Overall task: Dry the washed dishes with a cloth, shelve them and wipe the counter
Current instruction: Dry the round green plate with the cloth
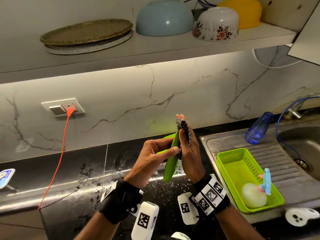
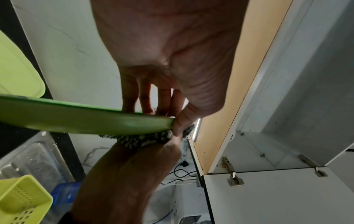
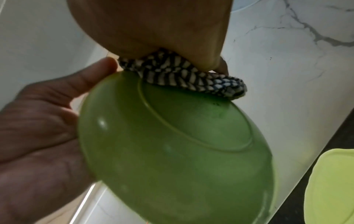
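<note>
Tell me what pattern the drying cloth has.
The cloth is black-and-white checked, clearest in the right wrist view.

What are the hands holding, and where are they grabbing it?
The left hand holds the green plate by its rim, thumb on one face. The right hand holds the checked cloth bunched against the plate's underside.

Both hands are raised above the wet black counter [image 1: 72, 172], the left hand [image 1: 152, 160] and right hand [image 1: 188, 153] closed in on a green plate [image 1: 171, 161] between them. To the right of the right hand a green basket [image 1: 225, 163] sits on the drainboard, a blue bottle [image 1: 259, 129] lying beyond it. Left of the left hand the counter lies open as far as an orange cord [image 1: 58, 158]. Above, the shelf [image 1: 173, 49] carries upturned bowls [image 1: 164, 18].
</note>
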